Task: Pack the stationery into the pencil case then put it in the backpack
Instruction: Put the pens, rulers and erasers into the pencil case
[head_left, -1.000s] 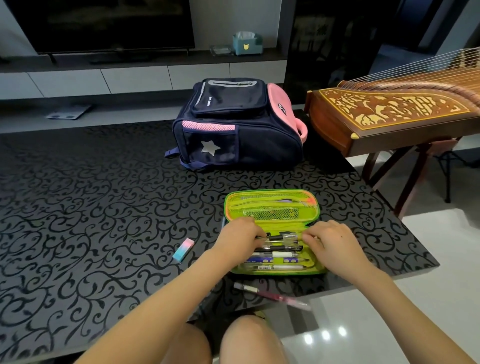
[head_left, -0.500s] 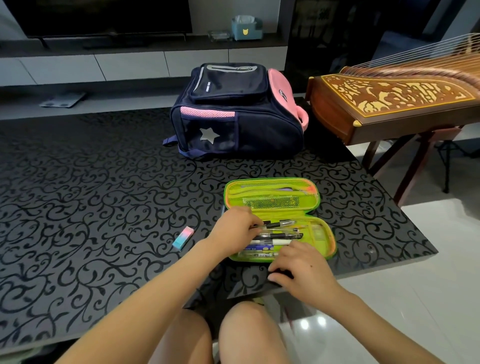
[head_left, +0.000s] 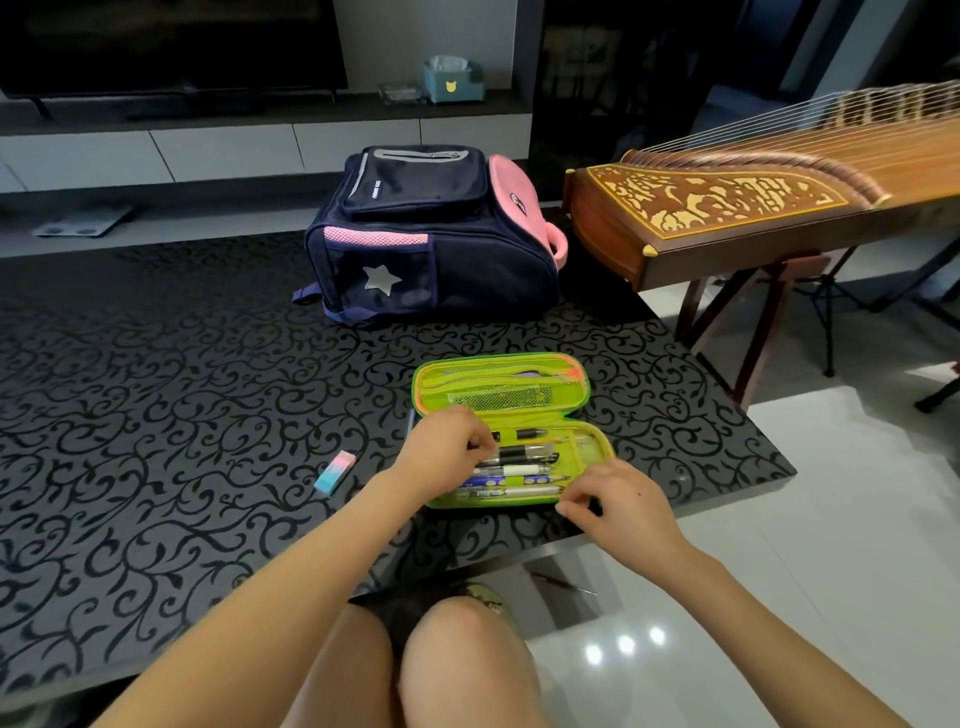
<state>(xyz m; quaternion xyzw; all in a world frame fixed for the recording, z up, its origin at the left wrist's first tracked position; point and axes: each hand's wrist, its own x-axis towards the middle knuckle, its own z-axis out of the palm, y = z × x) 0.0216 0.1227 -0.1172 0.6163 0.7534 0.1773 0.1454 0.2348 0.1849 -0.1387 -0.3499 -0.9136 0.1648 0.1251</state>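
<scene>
The open green pencil case (head_left: 498, 387) lies close to the near edge of the desk (head_left: 182, 389), toward its right corner. A wide stretch of bare desk spreads to its left, and a narrower strip separates it from the backpack (head_left: 467, 260), which lies by the far edge. Beyond the right edge a zither (head_left: 727, 208) stands on its frame. The left hand (head_left: 444, 460) rests in the case, its fingers curled over the left ends of the pens (head_left: 524, 470). The right hand (head_left: 626, 506) is at the case's near right corner with its fingers curled together; I cannot tell whether they hold anything. Half a second ago that hand was lower, over the desk's near edge. The pink pen that lay there a second ago is gone from the desk, and a thin reddish pen (head_left: 563, 584) now shows lower down, apparently on the floor. Count: one backpack, one case, one eraser (head_left: 335, 472) left of the case, and about six pens inside it.
</scene>
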